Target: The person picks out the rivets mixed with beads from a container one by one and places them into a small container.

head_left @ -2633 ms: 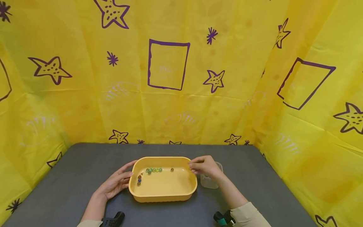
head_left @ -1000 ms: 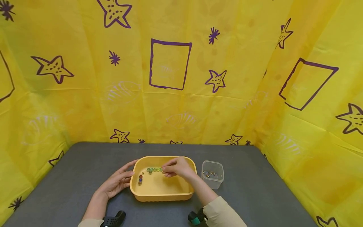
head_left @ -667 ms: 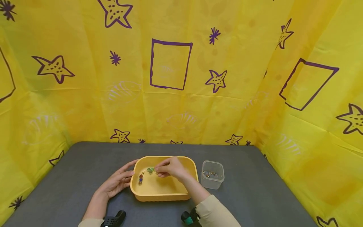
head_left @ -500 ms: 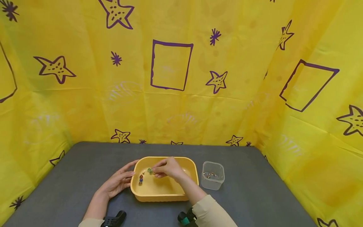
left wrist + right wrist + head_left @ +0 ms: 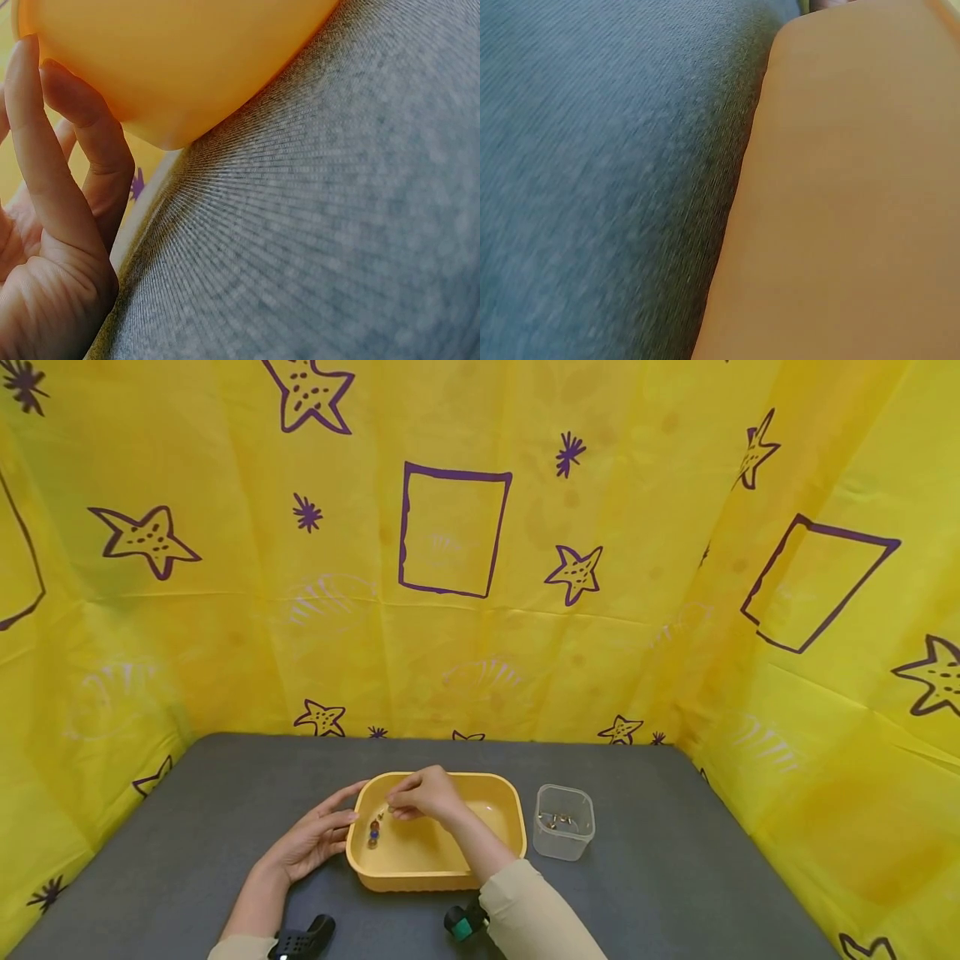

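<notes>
A yellow tub [image 5: 431, 864] stands on the grey table. My left hand [image 5: 307, 842] rests its extended fingers against the tub's left outer wall; in the left wrist view the same hand [image 5: 60, 187] touches the yellow side. Inside the tub's back left part, my right hand [image 5: 426, 797] pinches with thumb and fingers a small piece, too hidden to make out. Just left of those fingertips lies a small gold-coloured piece [image 5: 380, 816]. Below it, several marbles, among them a blue marble [image 5: 374, 835], line the left wall. The right hand covers the spot where green marbles lay.
A clear plastic box [image 5: 564, 843] with several small gold-coloured pieces [image 5: 555, 821] inside stands right of the tub. Yellow patterned cloth [image 5: 480, 652] hangs behind and on both sides. The right wrist view shows only table and the tub's outer wall [image 5: 840, 187], mostly.
My right hand has moved from beside the clear box, over the tub's right rim, leftward along its back wall. The green marbles have gone from view behind it. My left hand stays put.
</notes>
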A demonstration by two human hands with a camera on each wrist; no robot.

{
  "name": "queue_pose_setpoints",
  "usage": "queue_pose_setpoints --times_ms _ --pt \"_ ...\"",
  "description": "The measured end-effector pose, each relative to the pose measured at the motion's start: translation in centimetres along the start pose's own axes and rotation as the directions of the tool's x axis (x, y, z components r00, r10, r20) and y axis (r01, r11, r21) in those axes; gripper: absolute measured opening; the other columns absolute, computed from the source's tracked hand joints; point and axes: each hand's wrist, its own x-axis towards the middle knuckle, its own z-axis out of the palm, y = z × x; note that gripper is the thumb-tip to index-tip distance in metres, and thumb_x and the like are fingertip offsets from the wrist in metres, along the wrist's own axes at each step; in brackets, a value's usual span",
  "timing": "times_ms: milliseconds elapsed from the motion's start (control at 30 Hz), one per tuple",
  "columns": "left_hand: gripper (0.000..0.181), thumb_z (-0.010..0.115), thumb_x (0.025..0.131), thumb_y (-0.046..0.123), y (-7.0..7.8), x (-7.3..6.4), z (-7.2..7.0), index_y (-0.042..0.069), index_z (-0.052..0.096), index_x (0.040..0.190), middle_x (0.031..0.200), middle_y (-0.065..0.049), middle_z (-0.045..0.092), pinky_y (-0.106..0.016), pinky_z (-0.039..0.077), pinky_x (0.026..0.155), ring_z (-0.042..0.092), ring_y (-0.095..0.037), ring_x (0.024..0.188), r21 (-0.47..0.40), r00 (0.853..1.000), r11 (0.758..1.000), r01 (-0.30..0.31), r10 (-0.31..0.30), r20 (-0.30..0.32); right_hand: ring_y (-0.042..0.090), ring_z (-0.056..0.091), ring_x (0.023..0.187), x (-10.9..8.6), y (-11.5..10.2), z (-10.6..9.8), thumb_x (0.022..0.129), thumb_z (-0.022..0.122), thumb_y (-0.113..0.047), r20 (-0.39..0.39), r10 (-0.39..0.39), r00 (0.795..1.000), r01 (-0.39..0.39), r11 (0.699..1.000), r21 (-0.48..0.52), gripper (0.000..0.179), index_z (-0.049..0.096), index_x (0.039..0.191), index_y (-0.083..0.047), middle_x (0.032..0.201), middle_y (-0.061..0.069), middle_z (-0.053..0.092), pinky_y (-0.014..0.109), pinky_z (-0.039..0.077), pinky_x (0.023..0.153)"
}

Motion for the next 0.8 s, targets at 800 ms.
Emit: queue_pose_setpoints --times_ms 800 --pt "0.044 0.043 0.105 0.009 0.0 -0.1 0.0 0.038 0.043 0.138 0.127 -0.001 0.063 -0.024 0.06 0.089 0.068 -0.014 0.112 -0.024 1.0 1.0 -0.007 0.007 0.014 0.013 0.069 0.054 1.0 0.5 2.8 0.084 0.076 -0.004 -0.077 0.078 0.994 -0.084 0.994 -0.076 0.006 0.079 0.084 0.002 0.072 0.016 0.075 0.025 0.06 0.053"
